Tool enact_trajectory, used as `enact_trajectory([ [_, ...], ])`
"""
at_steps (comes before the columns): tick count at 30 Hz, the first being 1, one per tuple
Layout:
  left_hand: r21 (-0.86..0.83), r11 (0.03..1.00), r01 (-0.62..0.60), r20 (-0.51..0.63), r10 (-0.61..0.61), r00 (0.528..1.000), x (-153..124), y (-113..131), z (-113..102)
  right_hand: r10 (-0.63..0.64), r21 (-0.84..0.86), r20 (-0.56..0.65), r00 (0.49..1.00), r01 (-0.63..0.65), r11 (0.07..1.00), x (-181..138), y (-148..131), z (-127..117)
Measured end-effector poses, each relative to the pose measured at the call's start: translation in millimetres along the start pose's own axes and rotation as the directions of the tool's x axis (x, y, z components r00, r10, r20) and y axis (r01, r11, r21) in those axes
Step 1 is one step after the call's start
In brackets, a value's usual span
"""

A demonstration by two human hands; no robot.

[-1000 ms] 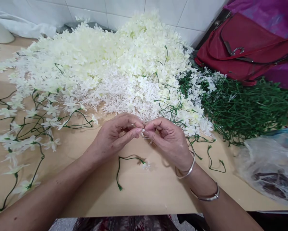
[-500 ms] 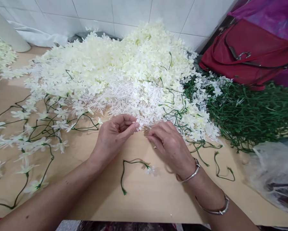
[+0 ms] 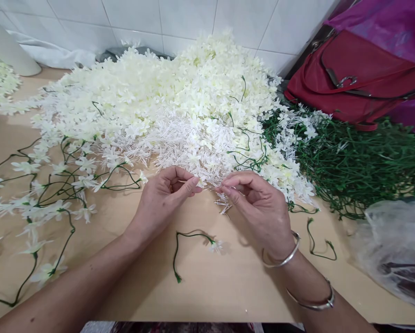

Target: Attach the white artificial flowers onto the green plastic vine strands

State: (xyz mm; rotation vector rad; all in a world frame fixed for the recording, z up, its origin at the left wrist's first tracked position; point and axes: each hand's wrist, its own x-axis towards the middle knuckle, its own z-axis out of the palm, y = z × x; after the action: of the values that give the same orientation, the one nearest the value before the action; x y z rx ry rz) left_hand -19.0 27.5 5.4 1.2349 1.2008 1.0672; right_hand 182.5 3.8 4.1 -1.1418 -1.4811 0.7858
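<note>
My left hand (image 3: 167, 192) is closed in a pinch on a small white artificial flower (image 3: 201, 182), mostly hidden by the thumb and fingers. Facing it, my right hand (image 3: 258, 206) pinches what looks like a thin white stamen, its tip close to the flower. Loose white stamens (image 3: 223, 203) lie on the table just under the right fingers. Behind both hands spreads a big heap of cream-white artificial flowers (image 3: 180, 83), with a band of white stamens along its front. One green stem (image 3: 176, 256) with a white flower at its end lies nearer to me, between my forearms.
Flowers on green stems (image 3: 58, 208) are spread over the left of the table (image 3: 214, 296). To the right are a pile of green stems (image 3: 363, 162), a red bag (image 3: 353, 83), a clear plastic bag (image 3: 394, 245) and a bare green stem (image 3: 311, 240). A tiled wall (image 3: 190, 16) closes the back.
My right hand has turned over and lifted off the loose stamens, its pinched fingertips now near my left fingertips. The left hand keeps its pinch on the flower, almost in place.
</note>
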Motion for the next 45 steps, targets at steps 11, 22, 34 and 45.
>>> enact_trajectory([
  [11, -0.075, 0.994, 0.085, 0.151, -0.073, 0.986, -6, 7, 8, -0.349, -0.331, 0.117, 0.93, 0.368, 0.869, -4, -4, 7],
  [22, -0.081, 0.994, 0.073, 0.107, -0.064, 0.992, -5, 4, 7, -0.225, -0.359, 0.028, 0.974, 0.22, 0.907, -5, 2, 8],
  [34, -0.053, 0.996, 0.074, 0.116, -0.068, 0.991, -6, 0, 12, -0.264, -0.419, 0.018, 0.964, 0.247, 0.874, -7, -2, 14],
  [45, -0.014, 0.995, -0.094, 0.203, 0.095, 0.975, -10, -1, 9, 0.074, 0.076, 0.059, 0.996, -0.078, 0.994, -4, 4, 6],
])
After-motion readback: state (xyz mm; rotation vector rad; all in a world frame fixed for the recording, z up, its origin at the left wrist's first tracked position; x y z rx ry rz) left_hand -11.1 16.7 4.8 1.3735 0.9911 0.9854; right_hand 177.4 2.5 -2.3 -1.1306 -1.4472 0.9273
